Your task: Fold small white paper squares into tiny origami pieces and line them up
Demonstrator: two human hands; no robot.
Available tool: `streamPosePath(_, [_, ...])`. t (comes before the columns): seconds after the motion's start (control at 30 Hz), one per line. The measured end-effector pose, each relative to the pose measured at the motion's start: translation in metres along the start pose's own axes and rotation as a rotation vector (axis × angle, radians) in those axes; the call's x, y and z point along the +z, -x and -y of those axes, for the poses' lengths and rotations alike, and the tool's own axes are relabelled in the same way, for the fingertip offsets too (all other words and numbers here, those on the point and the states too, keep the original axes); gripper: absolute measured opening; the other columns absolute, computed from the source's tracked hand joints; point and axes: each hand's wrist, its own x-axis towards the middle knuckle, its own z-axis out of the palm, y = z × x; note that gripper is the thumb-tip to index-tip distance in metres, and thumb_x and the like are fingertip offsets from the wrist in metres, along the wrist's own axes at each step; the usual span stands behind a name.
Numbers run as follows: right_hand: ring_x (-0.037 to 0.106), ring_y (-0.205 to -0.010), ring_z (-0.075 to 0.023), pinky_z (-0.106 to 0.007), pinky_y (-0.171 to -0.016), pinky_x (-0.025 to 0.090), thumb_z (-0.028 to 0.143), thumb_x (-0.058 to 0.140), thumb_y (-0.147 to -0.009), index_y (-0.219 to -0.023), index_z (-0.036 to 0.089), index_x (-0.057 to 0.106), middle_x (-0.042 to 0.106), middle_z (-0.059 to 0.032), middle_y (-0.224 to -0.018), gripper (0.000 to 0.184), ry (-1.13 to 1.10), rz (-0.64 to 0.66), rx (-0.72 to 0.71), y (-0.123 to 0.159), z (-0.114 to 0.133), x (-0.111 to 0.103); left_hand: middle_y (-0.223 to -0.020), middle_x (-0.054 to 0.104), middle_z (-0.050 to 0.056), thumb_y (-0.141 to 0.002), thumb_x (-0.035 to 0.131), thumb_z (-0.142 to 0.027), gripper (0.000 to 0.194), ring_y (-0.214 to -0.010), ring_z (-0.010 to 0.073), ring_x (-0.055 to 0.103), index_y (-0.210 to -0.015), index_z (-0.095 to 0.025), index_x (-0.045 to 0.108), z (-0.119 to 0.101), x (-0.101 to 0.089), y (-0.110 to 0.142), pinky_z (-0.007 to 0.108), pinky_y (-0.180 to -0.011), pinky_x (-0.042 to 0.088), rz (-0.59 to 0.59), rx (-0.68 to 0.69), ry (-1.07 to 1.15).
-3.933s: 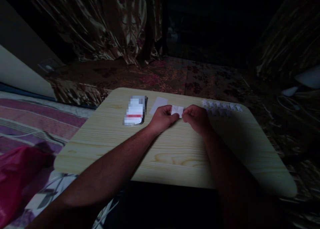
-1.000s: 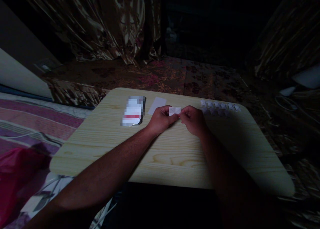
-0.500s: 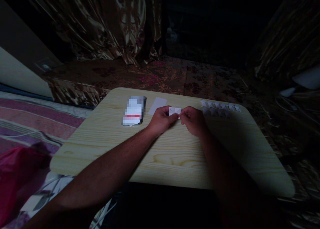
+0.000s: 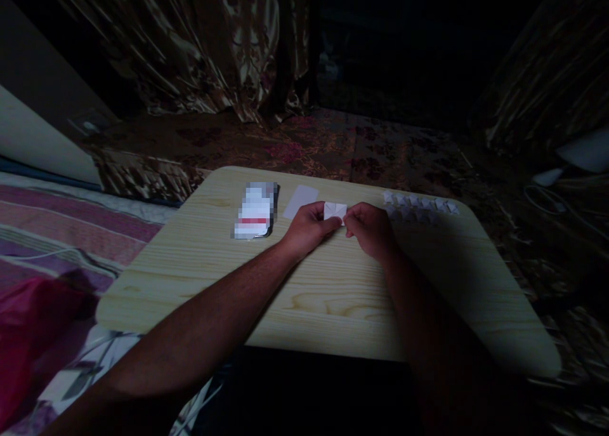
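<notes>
A small white piece of folded paper [image 4: 335, 211] with crossing creases is held up between both hands, above the far half of the table. My left hand [image 4: 309, 228] is closed on its left and lower edge, the thumb lying along the bottom. At its lower right corner, my right hand [image 4: 368, 228] pinches the paper between thumb and fingers. Behind my left hand a flat white sheet of paper [image 4: 301, 200] lies on the table. Right of my right hand stand several small folded paper pieces [image 4: 421, 202] in two rows, the nearer row in shadow.
The wood-grain table [image 4: 200, 252] has rounded corners. A phone [image 4: 255, 211] with a blurred screen lies at its left. Beyond are a patterned cloth ledge [image 4: 285, 141] and curtains [image 4: 247, 49]. To the left are a striped bed cover [image 4: 71, 220] and a pink bag [image 4: 33, 334].
Both hands and the folded paper have shifted very slightly to the right. The grip looks the same, and the things on the table have stayed in place.
</notes>
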Motion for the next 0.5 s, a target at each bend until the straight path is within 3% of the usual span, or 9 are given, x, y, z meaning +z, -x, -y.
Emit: streamPosePath(0.5, [0.058,-0.051,-0.0126,-0.022,-0.051,0.042,0.029,0.057,-0.076,-0.075,0.018,0.060,0.062,0.0022,-0.055,0.011,-0.019,-0.002,-0.010,-0.0001,-0.0003,0.0016,-0.068,0.063,0.000,-0.067,0.071,-0.022,0.018,-0.055,0.0084,0.050,-0.081,-0.013,0.064,0.0005,0.0071,0.0007,0.023,-0.052,0.036,-0.033,-0.006,0.180])
